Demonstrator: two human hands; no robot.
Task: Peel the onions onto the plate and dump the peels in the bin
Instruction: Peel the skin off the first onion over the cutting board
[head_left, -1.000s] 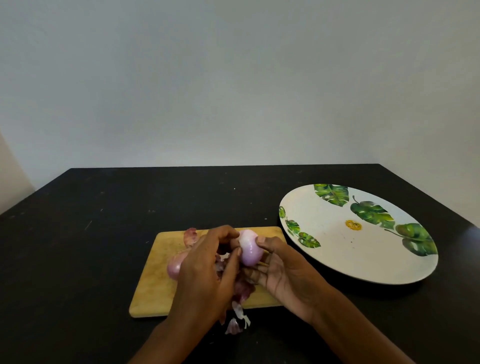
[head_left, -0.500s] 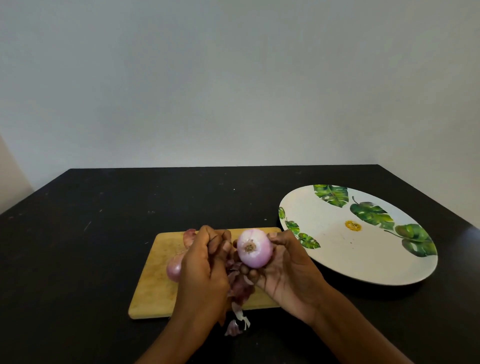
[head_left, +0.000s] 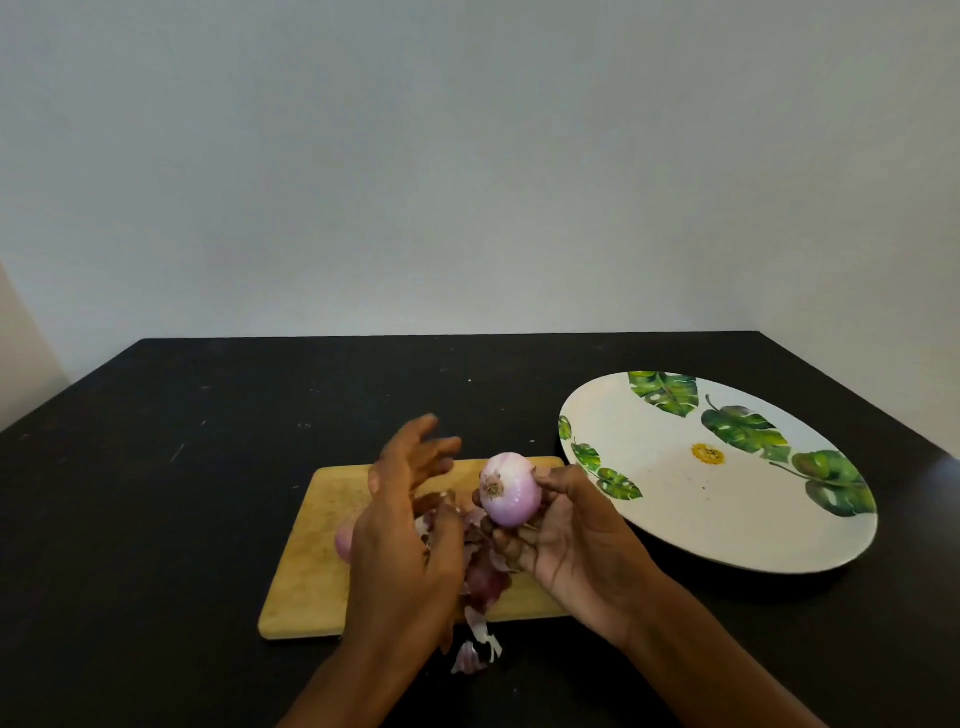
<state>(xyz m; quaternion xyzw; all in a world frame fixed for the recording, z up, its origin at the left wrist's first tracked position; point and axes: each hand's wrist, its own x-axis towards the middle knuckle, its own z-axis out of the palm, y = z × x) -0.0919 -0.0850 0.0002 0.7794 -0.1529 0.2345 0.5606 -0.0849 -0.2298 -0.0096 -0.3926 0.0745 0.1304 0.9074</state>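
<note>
My right hand (head_left: 571, 540) grips a peeled pale-purple onion (head_left: 509, 491) above the right end of the wooden cutting board (head_left: 311, 571), its root end facing me. My left hand (head_left: 410, 525) hovers beside it over the board with fingers spread and holds nothing. Purple peels (head_left: 483, 577) lie piled on the board between my hands, and a few peel scraps (head_left: 475, 657) have spilled onto the table in front of the board. Another onion (head_left: 344, 540) shows partly behind my left hand. The white plate with green leaves (head_left: 727, 519) sits to the right, with nothing on it.
The black table (head_left: 156, 493) stretches out to the left and behind the board. A plain grey wall stands behind the table's far edge. No bin is in view.
My right hand has turned the onion so its root end faces me. My left hand let go of it, lifted away to the left and spread its fingers.
</note>
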